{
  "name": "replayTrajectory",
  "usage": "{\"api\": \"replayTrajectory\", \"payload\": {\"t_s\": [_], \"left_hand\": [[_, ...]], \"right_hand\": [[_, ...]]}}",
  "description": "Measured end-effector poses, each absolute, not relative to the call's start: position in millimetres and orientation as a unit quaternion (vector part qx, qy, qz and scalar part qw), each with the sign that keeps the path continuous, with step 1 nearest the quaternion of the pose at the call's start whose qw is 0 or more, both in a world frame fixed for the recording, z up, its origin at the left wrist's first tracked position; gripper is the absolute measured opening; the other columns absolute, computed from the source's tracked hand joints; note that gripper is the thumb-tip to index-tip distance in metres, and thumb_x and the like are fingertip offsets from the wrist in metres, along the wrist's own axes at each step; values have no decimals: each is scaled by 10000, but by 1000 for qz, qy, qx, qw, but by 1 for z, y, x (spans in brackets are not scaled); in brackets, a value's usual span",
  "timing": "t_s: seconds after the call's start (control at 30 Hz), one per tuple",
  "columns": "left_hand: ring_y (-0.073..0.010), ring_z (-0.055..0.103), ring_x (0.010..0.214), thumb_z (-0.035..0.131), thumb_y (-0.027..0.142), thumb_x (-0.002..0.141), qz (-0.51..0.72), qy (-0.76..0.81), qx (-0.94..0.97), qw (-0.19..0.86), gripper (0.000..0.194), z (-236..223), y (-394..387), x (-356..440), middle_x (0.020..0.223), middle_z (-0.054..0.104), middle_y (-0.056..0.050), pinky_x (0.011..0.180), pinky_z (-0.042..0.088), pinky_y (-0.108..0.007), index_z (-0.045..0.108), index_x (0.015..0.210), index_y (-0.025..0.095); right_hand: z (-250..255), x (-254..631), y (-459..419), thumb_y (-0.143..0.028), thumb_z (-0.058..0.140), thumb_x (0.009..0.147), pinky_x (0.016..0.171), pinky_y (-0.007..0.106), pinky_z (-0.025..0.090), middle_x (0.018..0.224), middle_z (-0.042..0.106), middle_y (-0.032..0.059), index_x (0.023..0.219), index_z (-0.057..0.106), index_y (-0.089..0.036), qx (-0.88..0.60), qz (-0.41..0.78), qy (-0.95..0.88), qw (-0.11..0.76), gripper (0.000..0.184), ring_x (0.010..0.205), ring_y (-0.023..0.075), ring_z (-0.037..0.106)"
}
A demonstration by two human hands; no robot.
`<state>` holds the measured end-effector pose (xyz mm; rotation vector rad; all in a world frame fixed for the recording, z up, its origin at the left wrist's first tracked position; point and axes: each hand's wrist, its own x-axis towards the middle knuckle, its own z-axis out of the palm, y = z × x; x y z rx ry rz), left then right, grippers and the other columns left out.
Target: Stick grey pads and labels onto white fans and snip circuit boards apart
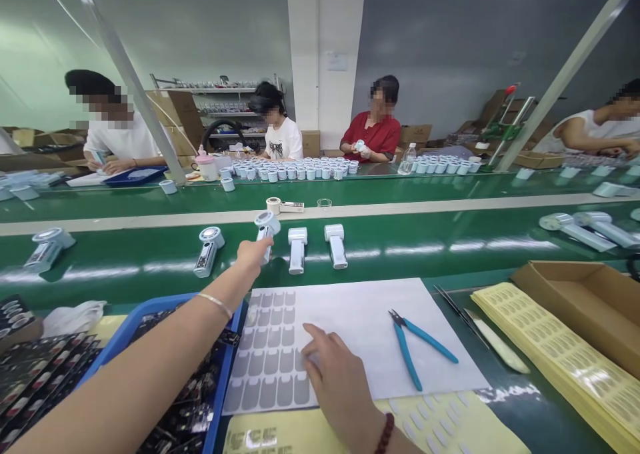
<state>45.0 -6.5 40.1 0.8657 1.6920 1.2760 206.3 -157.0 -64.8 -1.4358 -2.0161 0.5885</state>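
Note:
My left hand (253, 253) reaches forward over the green belt, fingers closed around the handle of a light-blue handheld device with a round head (267, 221). Similar devices lie on both sides of it: one with its handle's inside showing (206, 257) to the left, and two turned face down (297, 251) to the right. Nearer to me, my right hand (337, 367) is over the white sheet, fingers apart and holding nothing. Beside its fingertips are rows of grey stickers (274, 337). Blue-handled cutters (423, 344) lie spread on the sheet to its right.
A blue tray (227, 374) of dark circuit boards stands under my left forearm. Right of the sheet lie tweezers (463, 314), yellow sticker sheets (560, 354) and a cardboard box (585, 294). Several co-workers sit across the belt behind rows of white-blue round parts (300, 169).

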Motion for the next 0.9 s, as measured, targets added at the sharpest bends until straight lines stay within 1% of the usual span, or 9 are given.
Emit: {"api": "replayTrajectory", "payload": {"t_s": [0.07, 0.13, 0.23, 0.3, 0.37, 0.43, 0.53, 0.67, 0.9], "left_hand": [[-129, 624, 711, 598, 303, 922, 525, 610, 349, 480, 195, 54, -39, 49, 914, 664, -30, 610, 534, -274, 641, 1005, 132], [-75, 513, 518, 546, 288, 941, 539, 561, 339, 530, 183, 63, -77, 51, 713, 615, 6, 469, 426, -194, 632, 927, 127], [-104, 502, 435, 467, 349, 964, 537, 532, 307, 579, 307, 58, -135, 50, 649, 642, -39, 407, 422, -228, 661, 961, 111], [-172, 654, 563, 557, 285, 923, 531, 539, 222, 615, 259, 45, -167, 52, 786, 724, -125, 535, 555, -286, 691, 976, 70], [-227, 723, 713, 635, 201, 870, 527, 534, 126, 649, 201, 32, -190, 56, 909, 746, -188, 656, 602, -320, 711, 967, 43], [-205, 714, 678, 664, 147, 842, 532, 519, 61, 666, 150, 23, -203, 64, 871, 742, -176, 624, 597, -295, 721, 936, 44], [-121, 605, 480, 676, 106, 824, 552, 507, 4, 662, 48, 19, -209, 75, 658, 673, -81, 473, 528, -225, 712, 834, 77], [-106, 547, 427, 662, 114, 825, 546, 480, -47, 685, 138, 22, -210, 81, 550, 582, -42, 408, 468, -206, 638, 690, 118], [-105, 540, 422, 592, 112, 869, 550, 474, -60, 685, 165, 27, -211, 84, 540, 562, -45, 392, 453, -199, 593, 704, 112]], "right_hand": [[-56, 208, -157, 12, 544, 773, 639, 298, 543, 856, 764, -12, 1219, 570, -253, -544, 250, -737, 312, 519, 831, 221, 703], [-44, 211, -159, -59, 556, 829, 626, 291, 540, 860, 768, -20, 1219, 557, -247, -546, 281, -718, 328, 433, 702, 188, 685], [-23, 218, -172, -229, 575, 896, 586, 283, 527, 920, 760, -10, 1256, 520, -238, -537, 385, -654, 369, 364, 549, 140, 601], [-9, 222, -184, -289, 635, 862, 627, 288, 525, 915, 744, -13, 1257, 517, -244, -517, 466, -593, 405, 415, 595, 144, 603], [1, 224, -198, -298, 708, 798, 682, 300, 525, 864, 730, -13, 1239, 528, -242, -483, 524, -546, 439, 479, 715, 177, 652], [7, 222, -210, -281, 755, 744, 728, 319, 534, 786, 719, -6, 1204, 546, -233, -445, 567, -513, 466, 508, 913, 240, 693], [12, 213, -225, -248, 779, 701, 857, 388, 547, 686, 712, -4, 1149, 573, -232, -419, 597, -489, 479, 493, 1159, 304, 649], [15, 205, -235, -223, 761, 684, 1007, 477, 501, 677, 743, -9, 1114, 592, -241, -430, 592, -499, 465, 463, 1190, 308, 647], [19, 201, -237, -133, 704, 683, 992, 430, 526, 680, 726, -30, 1146, 594, -241, -450, 570, -523, 446, 488, 1146, 286, 673]]}}
